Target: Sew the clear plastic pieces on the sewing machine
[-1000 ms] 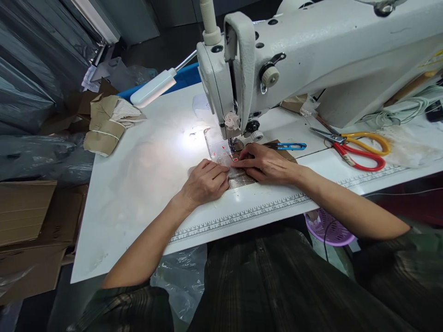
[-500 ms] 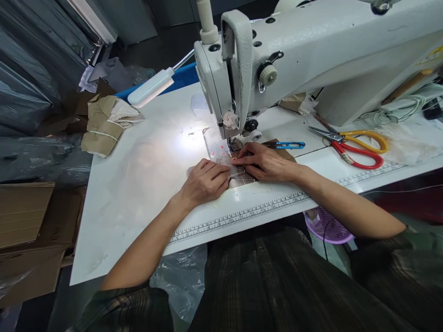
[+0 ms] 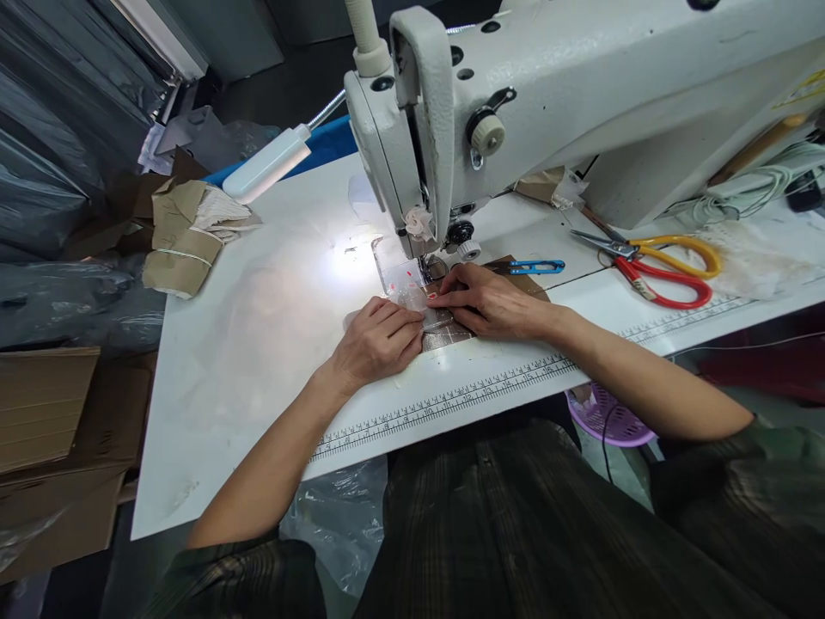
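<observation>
A small, sheer whitish piece of fabric (image 3: 405,288) with tiny red marks lies beneath the presser foot (image 3: 424,269) of a white sewing machine (image 3: 444,112). My left hand (image 3: 378,342) rests on its near left side, fingers bent together and pressed onto it. From the right, my right hand (image 3: 486,301) has thumb and forefinger closed at the fabric's edge, close to the foot. Part of the fabric is hidden under my fingers. A brownish mesh-like piece (image 3: 444,336) shows below it. Just behind my right hand are blue thread snips (image 3: 538,267).
Scissors (image 3: 670,268) with red and yellow handles lie on the right of the white table (image 3: 225,413). A paper-wrapped bundle (image 3: 184,245) sits at the left edge, by a lamp (image 3: 267,163). A ruler strip (image 3: 444,408) follows the front edge. Below is a purple basket (image 3: 609,421).
The whole view has shifted slightly, so the machine appears a little further left and higher. Both hands stay at the fabric by the presser foot, with no clear movement over it.
</observation>
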### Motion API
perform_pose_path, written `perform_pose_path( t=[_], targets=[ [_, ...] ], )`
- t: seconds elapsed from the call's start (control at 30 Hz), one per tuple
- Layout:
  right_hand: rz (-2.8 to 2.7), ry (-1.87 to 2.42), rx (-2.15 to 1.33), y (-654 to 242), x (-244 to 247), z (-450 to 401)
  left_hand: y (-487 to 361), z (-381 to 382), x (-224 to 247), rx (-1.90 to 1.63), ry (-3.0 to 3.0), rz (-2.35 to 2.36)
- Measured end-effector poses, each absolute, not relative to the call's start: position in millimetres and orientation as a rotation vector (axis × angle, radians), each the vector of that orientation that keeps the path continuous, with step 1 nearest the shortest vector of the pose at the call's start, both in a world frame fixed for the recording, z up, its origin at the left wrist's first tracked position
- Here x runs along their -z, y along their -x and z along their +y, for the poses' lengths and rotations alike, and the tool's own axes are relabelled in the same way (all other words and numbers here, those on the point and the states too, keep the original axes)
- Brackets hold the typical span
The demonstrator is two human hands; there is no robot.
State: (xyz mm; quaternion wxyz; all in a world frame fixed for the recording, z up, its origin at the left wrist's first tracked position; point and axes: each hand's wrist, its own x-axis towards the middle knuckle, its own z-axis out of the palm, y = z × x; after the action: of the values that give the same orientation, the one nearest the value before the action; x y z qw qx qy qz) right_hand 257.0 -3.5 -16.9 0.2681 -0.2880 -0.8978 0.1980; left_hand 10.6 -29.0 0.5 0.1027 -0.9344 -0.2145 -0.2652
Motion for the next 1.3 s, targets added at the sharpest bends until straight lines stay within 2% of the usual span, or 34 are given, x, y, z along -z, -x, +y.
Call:
perform_pose_path(
  t=[0.37,1.03,1.3],
  targets=[
    [-2.493,0.834,-0.43,-254,16,-5,-10,-29,0,0.771,2.766,-0.641],
    [-2.434,0.839,-0.493,-254,16,-7,-9,-30,5,0.773,2.752,-0.69],
    [-2.424,0.875,-0.681,-260,2,-13,-9,-29,5,0.761,2.741,-0.676]
  ],
)
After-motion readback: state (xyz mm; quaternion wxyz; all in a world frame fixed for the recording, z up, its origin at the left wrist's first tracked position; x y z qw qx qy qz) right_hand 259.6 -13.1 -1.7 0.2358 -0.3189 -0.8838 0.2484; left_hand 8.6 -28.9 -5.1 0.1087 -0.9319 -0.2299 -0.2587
